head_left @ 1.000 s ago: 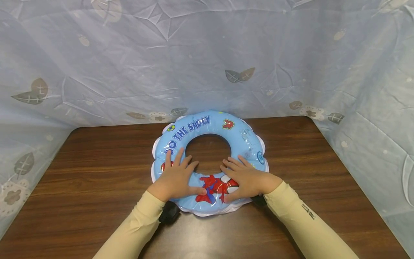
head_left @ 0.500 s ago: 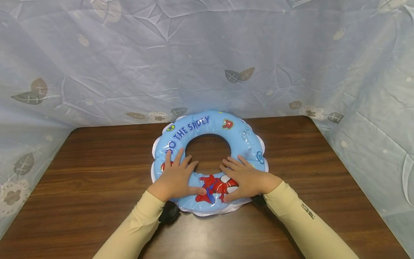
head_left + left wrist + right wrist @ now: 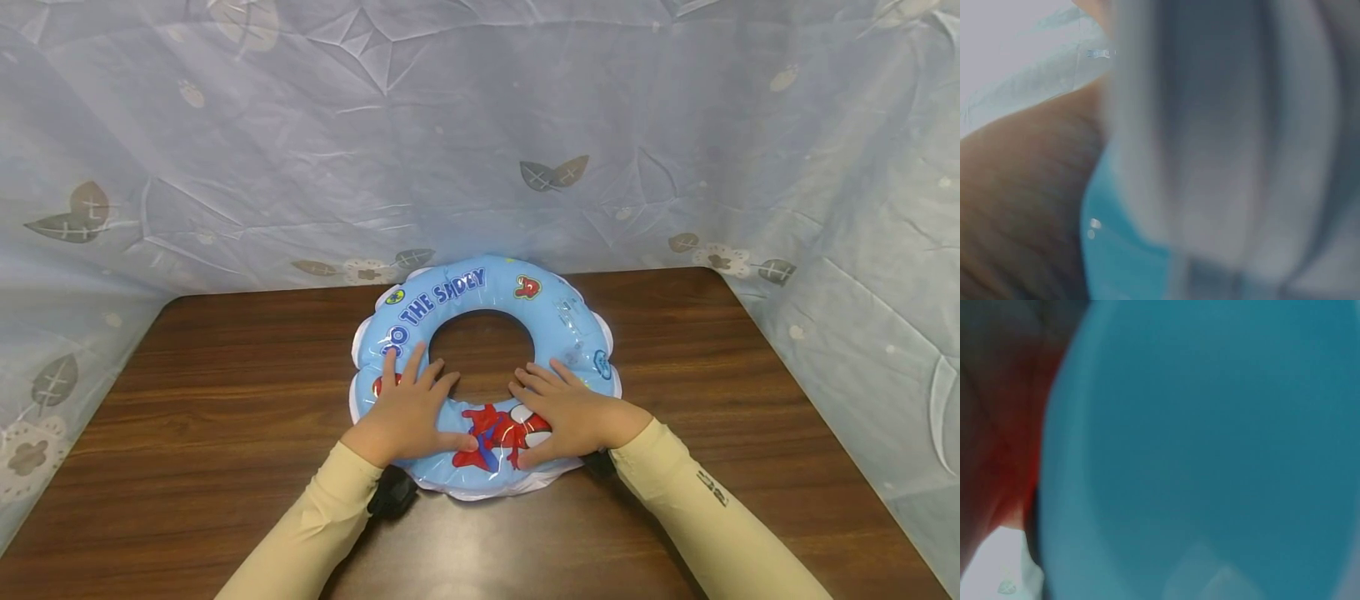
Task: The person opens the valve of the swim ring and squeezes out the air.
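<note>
An inflated light-blue swim ring (image 3: 487, 287) with a scalloped white edge lies flat on the table, printed with lettering and a red-and-blue cartoon figure. My left hand (image 3: 408, 417) rests on its near left part, fingers spread and thumb pointing at the figure. On the near right part lies my right hand (image 3: 573, 414), its fingers straight and angled toward the hole. Close up in the left wrist view, blue vinyl of the swim ring (image 3: 1122, 250) shows beside a blurred pale fold. Smooth blue swim ring (image 3: 1210, 437) fills most of the right wrist view.
The brown wood-grain table (image 3: 225, 400) has rounded far corners. Behind it and at both sides hangs a pale grey-blue curtain (image 3: 450, 125) with leaf prints, near the ring's far edge. A black wrist device (image 3: 392, 493) sits under the left wrist.
</note>
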`<state>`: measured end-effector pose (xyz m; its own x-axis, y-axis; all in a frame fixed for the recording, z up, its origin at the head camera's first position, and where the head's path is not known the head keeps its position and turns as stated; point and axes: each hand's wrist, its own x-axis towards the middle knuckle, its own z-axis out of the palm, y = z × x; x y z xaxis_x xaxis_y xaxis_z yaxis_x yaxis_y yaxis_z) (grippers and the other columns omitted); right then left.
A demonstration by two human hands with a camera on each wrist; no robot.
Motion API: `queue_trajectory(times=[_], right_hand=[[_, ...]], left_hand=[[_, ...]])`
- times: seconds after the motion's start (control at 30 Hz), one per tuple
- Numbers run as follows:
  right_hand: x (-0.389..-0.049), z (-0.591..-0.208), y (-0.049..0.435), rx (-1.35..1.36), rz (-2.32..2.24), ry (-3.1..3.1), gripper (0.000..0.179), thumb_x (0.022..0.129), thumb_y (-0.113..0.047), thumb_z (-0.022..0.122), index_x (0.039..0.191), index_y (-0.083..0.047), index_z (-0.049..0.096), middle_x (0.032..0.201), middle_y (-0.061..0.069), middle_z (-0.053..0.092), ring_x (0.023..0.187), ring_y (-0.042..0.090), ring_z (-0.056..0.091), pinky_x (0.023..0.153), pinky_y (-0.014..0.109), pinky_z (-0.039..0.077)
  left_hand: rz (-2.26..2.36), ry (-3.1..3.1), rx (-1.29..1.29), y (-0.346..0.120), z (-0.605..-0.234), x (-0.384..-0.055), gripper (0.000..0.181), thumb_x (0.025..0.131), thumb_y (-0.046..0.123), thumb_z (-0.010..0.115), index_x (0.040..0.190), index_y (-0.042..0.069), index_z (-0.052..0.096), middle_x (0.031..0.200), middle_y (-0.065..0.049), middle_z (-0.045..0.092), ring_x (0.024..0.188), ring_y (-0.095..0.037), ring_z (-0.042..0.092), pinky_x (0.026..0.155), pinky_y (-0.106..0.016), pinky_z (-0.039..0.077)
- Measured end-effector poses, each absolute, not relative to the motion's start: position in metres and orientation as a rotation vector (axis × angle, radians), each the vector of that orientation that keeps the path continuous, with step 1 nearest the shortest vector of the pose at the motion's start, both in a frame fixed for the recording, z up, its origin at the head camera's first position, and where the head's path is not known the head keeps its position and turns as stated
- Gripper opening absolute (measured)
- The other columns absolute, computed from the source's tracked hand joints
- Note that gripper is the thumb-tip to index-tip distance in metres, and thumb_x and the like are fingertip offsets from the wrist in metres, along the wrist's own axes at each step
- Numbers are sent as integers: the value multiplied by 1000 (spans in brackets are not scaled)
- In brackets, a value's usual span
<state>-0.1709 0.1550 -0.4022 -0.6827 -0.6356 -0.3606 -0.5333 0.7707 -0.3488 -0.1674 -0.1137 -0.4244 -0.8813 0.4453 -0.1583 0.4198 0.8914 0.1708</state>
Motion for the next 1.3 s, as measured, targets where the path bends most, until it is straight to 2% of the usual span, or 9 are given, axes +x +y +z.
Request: queue_trajectory(times=[0.5,1.3], right_hand=[[-170,-401,155,-875,-285,2494,109,80,-60,77,164,-10,29,172,13,20,159,35,7,126,57,-3],[-170,-401,155,-881,-286,2494,109,81,-62,76,164,-9,28,172,14,18,159,35,5,126,57,-4]], left_hand=[[191,2850,657,-112,-415,-164,101,80,76,68,155,11,48,163,-19,38,157,-46,7,118,-73,-6],[189,2878,678,-112,-419,-164,101,80,76,68,154,10,48,161,-19,40,156,-47,10,118,-74,-5]])
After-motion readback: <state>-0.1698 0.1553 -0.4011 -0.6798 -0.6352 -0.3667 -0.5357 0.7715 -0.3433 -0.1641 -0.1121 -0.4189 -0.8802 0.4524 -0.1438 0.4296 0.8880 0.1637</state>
